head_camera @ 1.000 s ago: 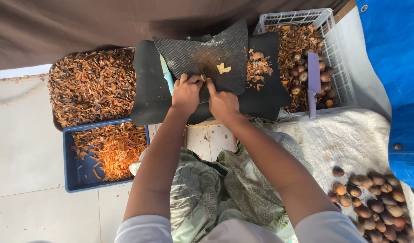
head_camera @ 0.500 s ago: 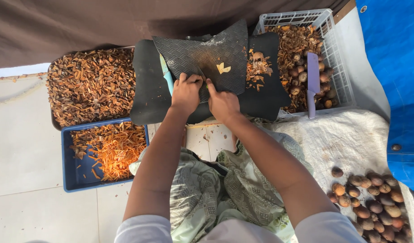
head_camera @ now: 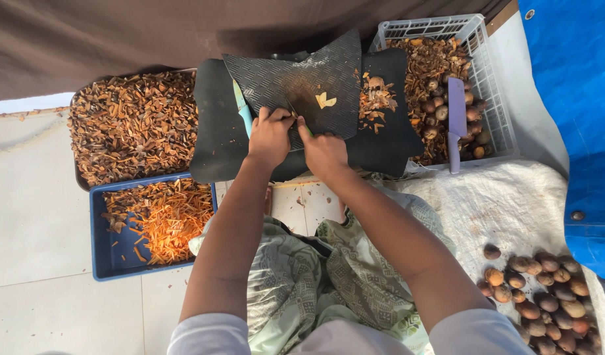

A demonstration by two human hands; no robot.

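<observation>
My left hand (head_camera: 271, 135) and my right hand (head_camera: 323, 151) meet at the near edge of a black textured rubber mat (head_camera: 296, 79). The left fingers are curled over a small piece, mostly hidden. The right hand grips a small knife (head_camera: 293, 113), its index finger stretched along the thin blade; the handle is covered by the hand. Two pale cut slices (head_camera: 325, 100) lie on the mat just beyond the fingers. A heap of brown shavings with a nut (head_camera: 375, 98) sits on the mat to the right. A teal-handled tool (head_camera: 242, 108) lies beside my left hand.
A white plastic crate (head_camera: 493, 98) at the right holds brown nuts, husk pieces and a purple knife (head_camera: 456, 118). A dark tray of brown chips (head_camera: 135, 125) and a blue tray of orange slivers (head_camera: 105, 250) sit at the left. Whole nuts (head_camera: 546, 296) lie on white sacking at lower right.
</observation>
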